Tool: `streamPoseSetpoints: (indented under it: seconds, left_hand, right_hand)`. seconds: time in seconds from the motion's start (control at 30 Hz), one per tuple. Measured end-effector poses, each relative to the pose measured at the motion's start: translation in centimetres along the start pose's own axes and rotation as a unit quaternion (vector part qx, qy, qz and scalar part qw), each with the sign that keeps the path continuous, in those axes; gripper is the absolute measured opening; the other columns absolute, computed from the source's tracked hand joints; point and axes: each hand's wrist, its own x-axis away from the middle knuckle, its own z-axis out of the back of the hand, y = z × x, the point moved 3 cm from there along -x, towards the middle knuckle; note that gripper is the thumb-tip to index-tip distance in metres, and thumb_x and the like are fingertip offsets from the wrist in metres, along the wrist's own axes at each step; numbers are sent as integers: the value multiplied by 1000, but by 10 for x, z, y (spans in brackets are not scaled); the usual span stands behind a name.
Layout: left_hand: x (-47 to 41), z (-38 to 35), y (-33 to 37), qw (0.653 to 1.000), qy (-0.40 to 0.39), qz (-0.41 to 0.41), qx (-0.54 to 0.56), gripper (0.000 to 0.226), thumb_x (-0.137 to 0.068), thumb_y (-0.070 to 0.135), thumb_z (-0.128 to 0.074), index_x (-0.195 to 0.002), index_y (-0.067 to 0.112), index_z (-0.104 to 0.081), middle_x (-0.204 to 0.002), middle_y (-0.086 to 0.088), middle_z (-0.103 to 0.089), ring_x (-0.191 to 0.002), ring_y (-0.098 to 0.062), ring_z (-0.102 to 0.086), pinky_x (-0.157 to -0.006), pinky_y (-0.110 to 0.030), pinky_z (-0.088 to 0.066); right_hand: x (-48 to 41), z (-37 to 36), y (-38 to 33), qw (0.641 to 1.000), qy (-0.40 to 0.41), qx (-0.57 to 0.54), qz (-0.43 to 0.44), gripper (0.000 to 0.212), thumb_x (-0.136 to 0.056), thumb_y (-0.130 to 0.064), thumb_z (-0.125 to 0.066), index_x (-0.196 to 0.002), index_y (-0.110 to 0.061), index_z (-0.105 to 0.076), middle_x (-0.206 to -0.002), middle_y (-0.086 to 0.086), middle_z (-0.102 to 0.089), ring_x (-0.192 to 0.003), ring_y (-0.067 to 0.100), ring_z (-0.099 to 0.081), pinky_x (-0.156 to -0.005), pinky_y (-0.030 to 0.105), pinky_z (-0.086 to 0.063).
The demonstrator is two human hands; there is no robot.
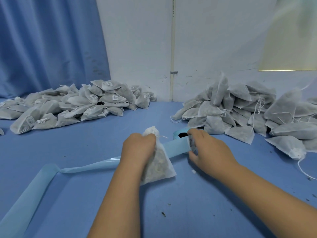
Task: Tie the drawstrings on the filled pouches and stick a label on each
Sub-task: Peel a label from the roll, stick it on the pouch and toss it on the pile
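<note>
Near the middle of the blue table (103,138), a filled pouch (159,167) is clenched at its neck by the left hand (139,146). Just beside it, a label (191,143) on the backing strip (85,167) is pinched by the right hand (211,148). Labelled pouches (77,105) are heaped at the far left edge and unlabelled pouches (240,109) at the far right, before a blue curtain (48,45) and a white wall (214,40).

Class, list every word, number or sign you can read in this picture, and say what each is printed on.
Nothing can be read.
On the left pile, the labels: barcode-like dark marks, too small to read.
In the right hand, the label: dark print, blurred.
On the right pile, the pouch in the left hand and the strip: no print visible.
</note>
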Motion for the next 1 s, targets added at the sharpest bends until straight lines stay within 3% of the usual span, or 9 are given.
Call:
streamPoseSetpoints:
  seconds: [0.1, 0.27, 0.4, 0.5, 0.63, 0.73, 0.9, 1.0]
  left_hand:
    - [0, 0, 0, 1000, 0, 0, 1, 28, -90, 27, -47, -66, 15, -40, -69, 0, -42, -57, -17, -40, -49, -31, -24]
    - [0, 0, -1, 1000, -2, 0, 2, 27, -89, 26, -47, -66, 16, -40, -69, 0, -42, -57, -17, -39, -49, -30, -25]
    - [0, 1, -1, 1000, -4, 3, -1, 27, -90, 27, -47, -66, 16, -40, -68, 0, -42, -57, -17, -40, -49, -30, -25]
    - [0, 1, -1, 1000, -4, 3, -1, 26, -89, 25, -47, -66, 15, -40, -69, 0, -43, -57, -18, -40, -49, -30, -25]
    - [-1, 0, -2, 1000, -4, -1, -6, 26, -89, 25, -46, -66, 15, -39, -68, -1, -42, -57, -18, -39, -49, -30, -24]
    - [-2, 0, -2, 1000, -4, 2, -6, 26, -90, 26, -47, -66, 16, -40, -69, 0, -42, -57, -18, -40, -49, -30, -25]
    - [-1, 0, -3, 1000, 7, -2, -3, 26, -90, 26, -46, -67, 15, -41, -70, -1, -44, -59, -19, -41, -50, -31, -26]
    - [0, 1, 2, 999, 36, -32, -7, 26, -90, 23, -46, -66, 14, -40, -68, -1, -43, -59, -19, -40, -51, -32, -25]
  right_hand:
    - [3, 3, 2, 999, 24, -32, -12, 31, -90, -32, -57, -115, -25, -39, -116, -5, -50, -86, 24, -56, -65, 35, -46]
    - [3, 3, 2, 1000, 16, 8, -8, 17, -92, -35, -55, -105, -24, -49, -109, -5, -47, -77, 21, -51, -62, 31, -36]
    - [4, 7, 5, 999, 28, -24, -24, 10, -92, -29, -56, -99, -23, -58, -104, -5, -50, -86, 22, -56, -69, 32, -42]
    - [5, 7, 6, 997, 27, -65, -40, 4, -91, -25, -57, -90, -24, -61, -95, -8, -48, -82, 18, -55, -68, 31, -42]
    - [7, 7, 12, 987, 35, -141, -74, 15, -84, -19, -63, -74, -27, -56, -85, -10, -52, -73, 10, -51, -68, 31, -44]
    - [13, 8, 19, 976, 34, -189, -103, 26, -80, -16, -66, -65, -32, -53, -79, -11, -55, -72, 3, -51, -65, 23, -41]
    - [23, 19, 30, 960, 66, -232, -144, 20, -78, -12, -67, -65, -26, -59, -76, -9, -57, -71, 6, -54, -62, 19, -39]
    - [32, 29, 37, 933, 70, -309, -173, 20, -78, -12, -68, -63, -24, -61, -69, -8, -60, -57, 5, -50, -53, 14, -39]
